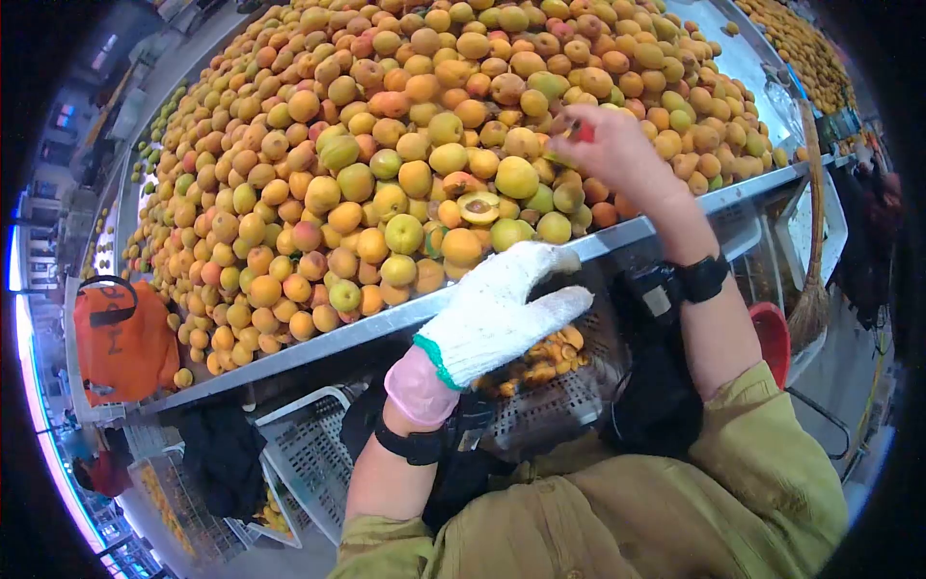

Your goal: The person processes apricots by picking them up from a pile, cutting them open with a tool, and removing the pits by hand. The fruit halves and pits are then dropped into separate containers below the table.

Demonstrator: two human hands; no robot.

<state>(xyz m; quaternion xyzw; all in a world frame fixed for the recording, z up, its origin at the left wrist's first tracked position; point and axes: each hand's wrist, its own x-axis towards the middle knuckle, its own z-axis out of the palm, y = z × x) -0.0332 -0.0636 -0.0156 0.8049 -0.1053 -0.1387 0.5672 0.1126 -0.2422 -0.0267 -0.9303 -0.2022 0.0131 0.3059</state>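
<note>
My left hand [502, 307] wears a white knitted glove with a green cuff over a pink inner glove. It hovers over the metal table rim, palm turned to the right, with thumb and fingers apart and nothing seen between them. Bare, my right hand [622, 154] is above the right part of a big heap of apricots [386, 174], fingers closed round a small red object [584, 132], mostly hidden by them. A cut apricot half [478, 206] with its pit showing lies on the heap's near side. Below my left hand, apricot halves [552, 359] lie in a plastic crate [540, 415].
The table's raised metal edge [367, 328] runs between me and the heap. An orange bag [125, 340] hangs at the left corner. White crates [309, 449] stand lower left. At right are a straw broom [812, 299] and a red basin [772, 338].
</note>
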